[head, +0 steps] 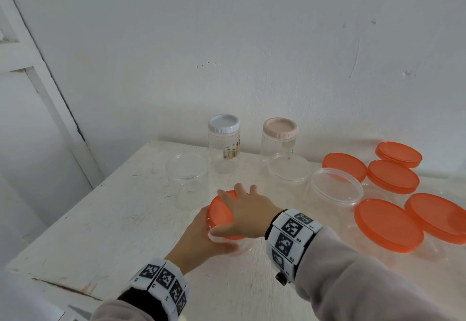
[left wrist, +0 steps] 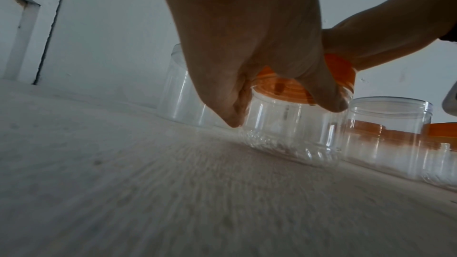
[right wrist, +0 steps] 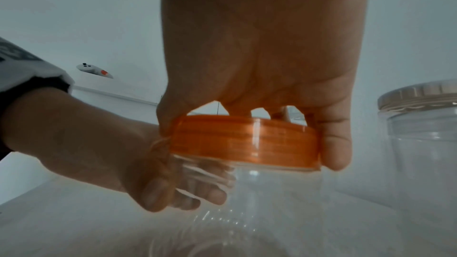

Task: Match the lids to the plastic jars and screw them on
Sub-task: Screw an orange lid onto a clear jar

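My left hand (head: 199, 238) wraps the clear jar (left wrist: 294, 122) low centre of the head view, bracing it on the table (head: 108, 220) against twist. My right hand (head: 248, 213) claws the orange lid (right wrist: 245, 142) from above, seated on the mouth, for even turning.

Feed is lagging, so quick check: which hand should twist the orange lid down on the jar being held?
Right. The right hand already grips the orange lid from above, fingers around its rim, while the left hand holds the clear jar steady below.
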